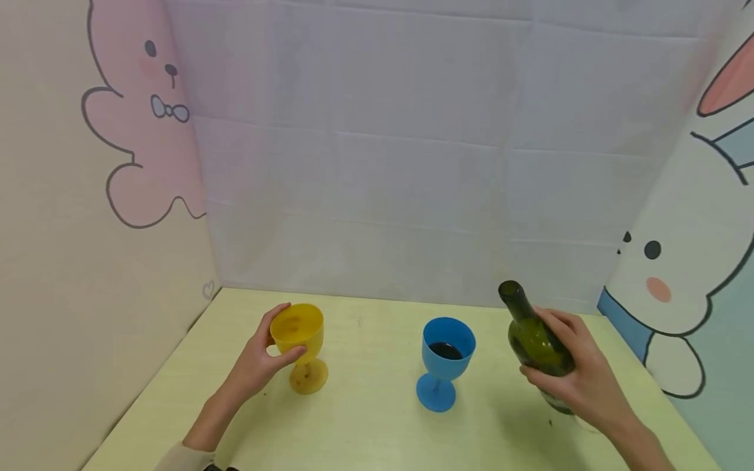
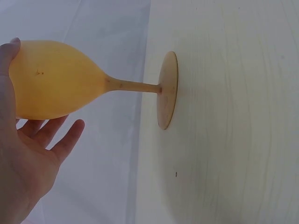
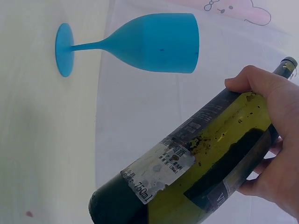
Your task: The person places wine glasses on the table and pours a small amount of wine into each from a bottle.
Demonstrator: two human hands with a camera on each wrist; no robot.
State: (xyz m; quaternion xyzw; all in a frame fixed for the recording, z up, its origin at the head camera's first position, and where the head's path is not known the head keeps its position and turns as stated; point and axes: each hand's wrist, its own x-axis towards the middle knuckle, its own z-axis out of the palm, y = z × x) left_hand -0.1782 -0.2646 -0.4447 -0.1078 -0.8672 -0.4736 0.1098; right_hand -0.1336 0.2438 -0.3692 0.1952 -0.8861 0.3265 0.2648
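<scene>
Your left hand (image 1: 259, 358) grips the yellow plastic stemmed goblet (image 1: 299, 337) round its bowl; goblet upright, can't tell if its foot touches the desk (image 1: 365, 418). Your right hand (image 1: 580, 366) is wrapped round the green glass wine bottle (image 1: 538, 343) with worn label, tilted, mouth apart from any goblet. The blue plastic stemmed goblet (image 1: 448, 360) stands upright on the desk between your hands, dark liquid inside.

left sleeve (image 1: 184, 458): off-white | black detail (image 1: 215, 467) beside it (only partly visible) | fingers (image 2: 70, 140): bare
</scene>
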